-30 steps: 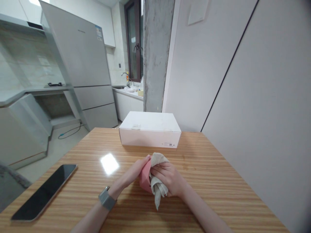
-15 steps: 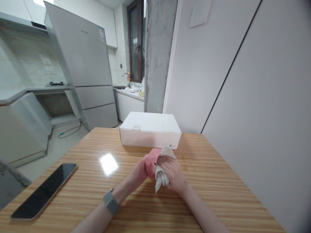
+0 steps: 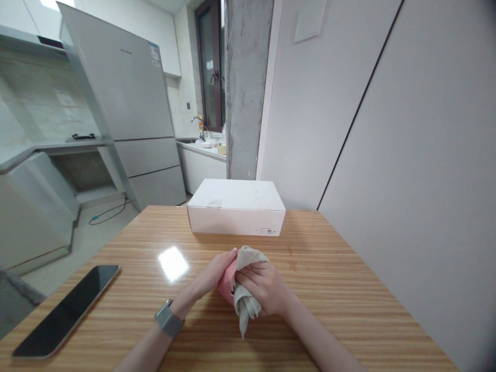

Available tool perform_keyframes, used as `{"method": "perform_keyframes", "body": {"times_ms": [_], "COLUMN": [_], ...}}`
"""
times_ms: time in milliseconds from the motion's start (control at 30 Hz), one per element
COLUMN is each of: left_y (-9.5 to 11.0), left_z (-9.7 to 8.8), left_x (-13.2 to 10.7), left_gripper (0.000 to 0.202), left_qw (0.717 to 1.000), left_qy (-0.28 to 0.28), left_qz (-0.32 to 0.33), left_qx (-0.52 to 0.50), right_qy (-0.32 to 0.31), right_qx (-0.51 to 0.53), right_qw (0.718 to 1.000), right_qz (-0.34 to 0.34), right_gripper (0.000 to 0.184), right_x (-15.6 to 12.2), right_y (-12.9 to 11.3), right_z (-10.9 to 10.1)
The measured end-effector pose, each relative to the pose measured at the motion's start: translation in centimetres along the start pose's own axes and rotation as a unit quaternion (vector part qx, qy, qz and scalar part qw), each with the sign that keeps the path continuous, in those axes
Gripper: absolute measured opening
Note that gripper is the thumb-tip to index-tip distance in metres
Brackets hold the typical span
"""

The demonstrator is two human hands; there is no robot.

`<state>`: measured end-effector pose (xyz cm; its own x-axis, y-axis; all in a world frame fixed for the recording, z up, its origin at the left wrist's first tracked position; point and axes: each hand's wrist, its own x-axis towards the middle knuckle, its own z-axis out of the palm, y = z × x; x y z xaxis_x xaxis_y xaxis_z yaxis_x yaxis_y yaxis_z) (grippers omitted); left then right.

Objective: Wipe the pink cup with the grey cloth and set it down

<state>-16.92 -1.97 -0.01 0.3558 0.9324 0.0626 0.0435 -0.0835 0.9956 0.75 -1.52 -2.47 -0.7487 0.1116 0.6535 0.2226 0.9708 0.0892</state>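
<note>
Just short of the white cardboard box (image 3: pixel 236 219), my left hand (image 3: pixel 211 276) is clasping a pink angular object (image 3: pixel 225 283), closer to that hand, while my right hand (image 3: pixel 263 289) clenches a crumpled beige cloth (image 3: pixel 243 305) against it, tail hanging bodyward.

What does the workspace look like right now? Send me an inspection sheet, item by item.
Surface: striped light-wood tabletop, glossy, with one glare patch.
Job's things: pink angular object, partly covered by a crumpled beige cloth.
Clutter: white cardboard box; black smartphone.
Hands: left hand grips the pink object; right hand presses the cloth around it.
Cables: thin teal cable on the floor, away from the table.
Surroundings: silver refrigerator, concrete pillar.
</note>
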Motion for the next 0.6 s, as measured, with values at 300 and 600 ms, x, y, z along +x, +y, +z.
{"method": "perform_keyframes", "body": {"times_ms": [300, 600], "left_y": [-0.5, -0.3], "left_z": [1.3, 0.7], "left_x": [-0.7, -0.5], "left_gripper": [0.045, 0.053], "left_qw": [0.981, 0.961], "left_qy": [-0.039, -0.050], "left_qz": [-0.024, -0.083], "left_qx": [-0.190, -0.261], "right_qy": [0.043, 0.058], "right_qx": [-0.023, -0.051], "right_qw": [0.993, 0.997], "right_qz": [0.110, 0.000], "right_gripper": [0.046, 0.044], "right_x": [-1.0, 0.1], "right_y": [0.8, -0.5], "right_z": [-1.2, -0.7]}}
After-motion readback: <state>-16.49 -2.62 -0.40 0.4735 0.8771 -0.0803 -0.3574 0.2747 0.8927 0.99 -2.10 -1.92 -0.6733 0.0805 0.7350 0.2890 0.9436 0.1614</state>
